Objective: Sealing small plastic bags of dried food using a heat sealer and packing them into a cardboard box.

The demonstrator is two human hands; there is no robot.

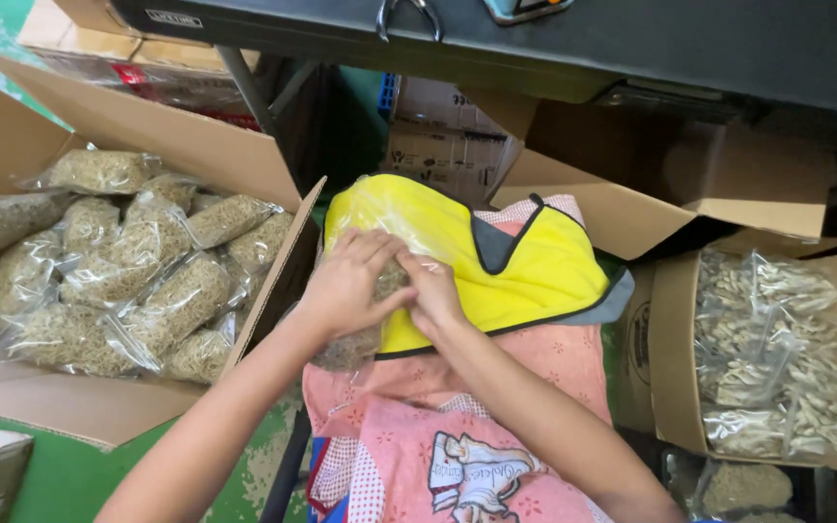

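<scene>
Item in hand: one clear plastic bag of pale brown, stringy dried stuff, resting on my lap at the centre of the scene, against the yellow cloth that lies over my pink patterned apron. Its long axis runs near to far, tilted a little; the filled bottom end points toward me and to the left, and the top end points away, up under my fingers.

My left hand: closed over the upper part of the bag, fingers curled across its top. My right hand: pressed on the same end just beside the left, fingertips pinching the bag's top edge. Both hands touch each other there and hold the bag between them.

To the left: a large open cardboard box holding many filled bags of the same kind, heaped at various angles. Its right flap stands just beside the bag I hold.

To the right: a smaller open cardboard box with clear bags of whitish, chunkier pieces.

Far side: the edge of a dark tabletop, with more cardboard boxes beneath it.

Near left: green floor.
</scene>
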